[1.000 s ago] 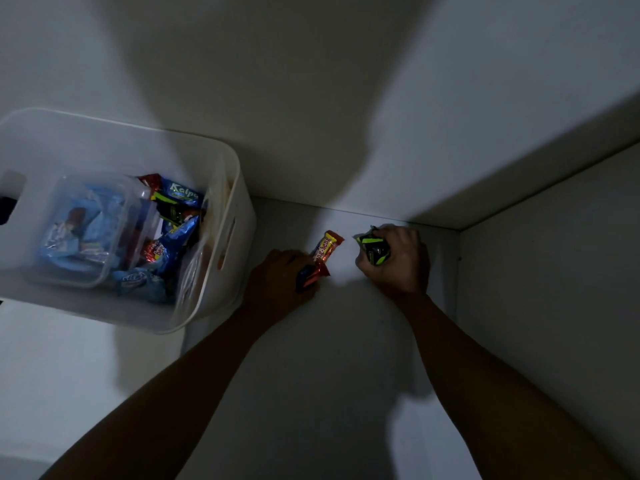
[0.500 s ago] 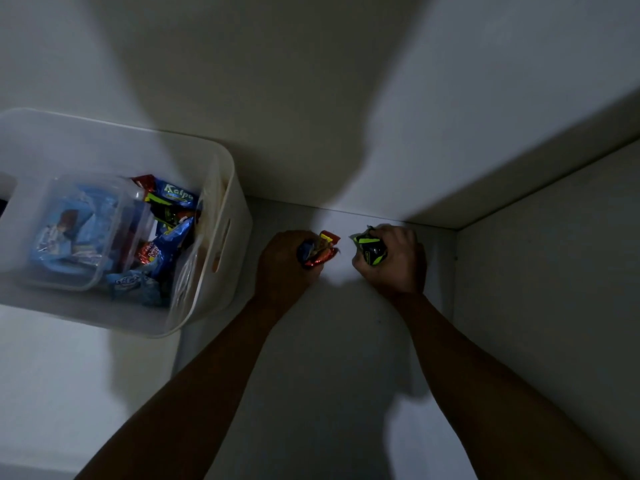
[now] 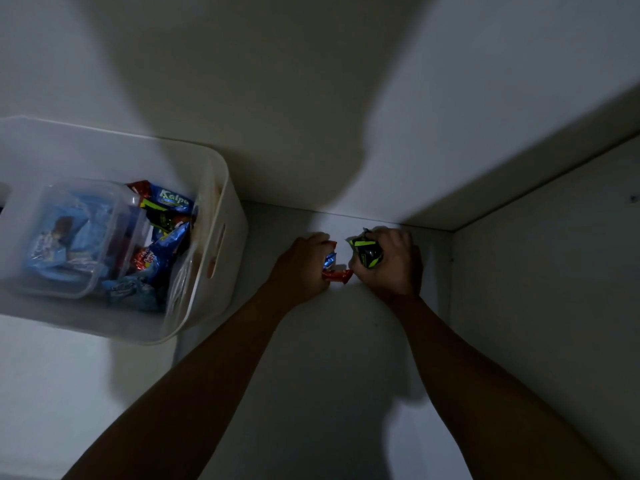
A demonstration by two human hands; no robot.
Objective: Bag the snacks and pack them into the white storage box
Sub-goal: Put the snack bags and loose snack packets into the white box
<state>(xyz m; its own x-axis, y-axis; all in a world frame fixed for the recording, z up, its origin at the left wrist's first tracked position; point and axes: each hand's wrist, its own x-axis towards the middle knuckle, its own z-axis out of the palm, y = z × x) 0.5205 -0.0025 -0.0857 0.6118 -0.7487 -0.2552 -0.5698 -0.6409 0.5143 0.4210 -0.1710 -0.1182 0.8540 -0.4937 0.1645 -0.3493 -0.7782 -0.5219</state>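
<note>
Two fists are being held close together, not touching, in the head view. Red and blue wrappers (image 3: 337,276) are being clutched in the left hand (image 3: 301,268), and a black-and-green packet (image 3: 367,254) is being squeezed in the right hand (image 3: 394,265), low over the shelf (image 3: 329,375). More packets (image 3: 173,202) and a clear tub (image 3: 86,237) are being kept in the white box (image 3: 221,188), off to the left.

Glossy foil wrappers (image 3: 367,254) — smooth white plastic box (image 3: 221,216)
</note>
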